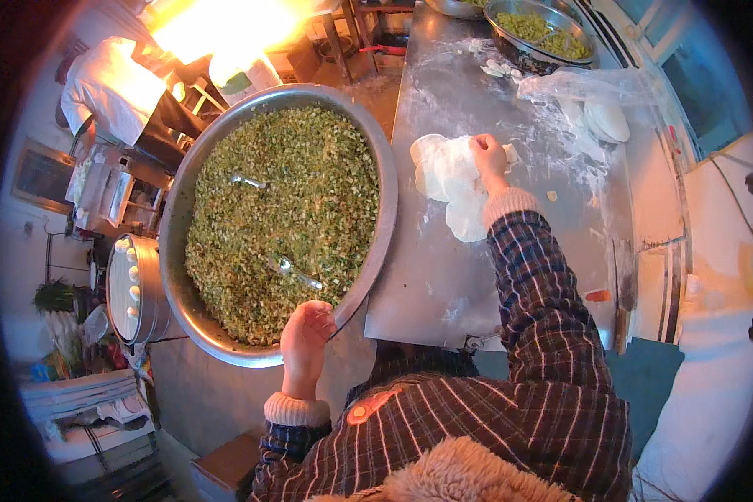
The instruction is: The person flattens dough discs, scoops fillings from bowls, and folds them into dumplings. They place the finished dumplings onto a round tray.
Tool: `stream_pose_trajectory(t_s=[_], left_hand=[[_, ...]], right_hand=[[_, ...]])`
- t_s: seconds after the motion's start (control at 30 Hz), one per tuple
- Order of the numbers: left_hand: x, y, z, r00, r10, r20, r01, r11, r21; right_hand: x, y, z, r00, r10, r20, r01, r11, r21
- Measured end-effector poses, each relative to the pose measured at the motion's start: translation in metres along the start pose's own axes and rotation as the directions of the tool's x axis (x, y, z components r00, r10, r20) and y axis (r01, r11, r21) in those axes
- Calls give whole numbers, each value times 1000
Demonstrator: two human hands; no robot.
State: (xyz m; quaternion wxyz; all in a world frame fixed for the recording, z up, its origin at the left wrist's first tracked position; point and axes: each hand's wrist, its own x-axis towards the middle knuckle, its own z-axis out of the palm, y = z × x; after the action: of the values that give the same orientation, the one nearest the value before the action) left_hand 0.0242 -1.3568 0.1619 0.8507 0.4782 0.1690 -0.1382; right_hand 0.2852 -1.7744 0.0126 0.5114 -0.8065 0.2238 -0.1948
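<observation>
A large steel basin [386,188] full of chopped green filling [276,207] stands left of the metal table, with two metal spoons lying in the filling, one [249,181] toward the back and one [295,273] toward the front. At the basin's near rim is my left hand [309,326], its fingers curled; whether they grip the rim cannot be told. Flat, overlapping dough wrappers [448,176] lie on the floury tabletop. My right hand [488,154] is over their right side with fingers bent, and its fingertips are partly hidden.
The metal table [427,282] bears a steel bowl [543,37] of green filling at the back and dough rounds [605,120] under clear plastic [590,85]. A steamer [147,295] with small dumplings stands left of the basin. Another person [116,88] bends at the back left, near bright glare.
</observation>
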Motion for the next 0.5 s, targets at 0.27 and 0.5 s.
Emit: stream_pose_trajectory(t_s=[0.27, 0.5], left_hand=[[10, -3, -5, 989, -15, 149, 18, 1000, -18], [38, -7, 6, 968, -64, 245, 59, 998, 28]], right_hand=[[-53, -32, -8, 968, -249, 17, 248, 968, 42], [-157, -50, -91, 960, -250, 128, 240, 967, 84]])
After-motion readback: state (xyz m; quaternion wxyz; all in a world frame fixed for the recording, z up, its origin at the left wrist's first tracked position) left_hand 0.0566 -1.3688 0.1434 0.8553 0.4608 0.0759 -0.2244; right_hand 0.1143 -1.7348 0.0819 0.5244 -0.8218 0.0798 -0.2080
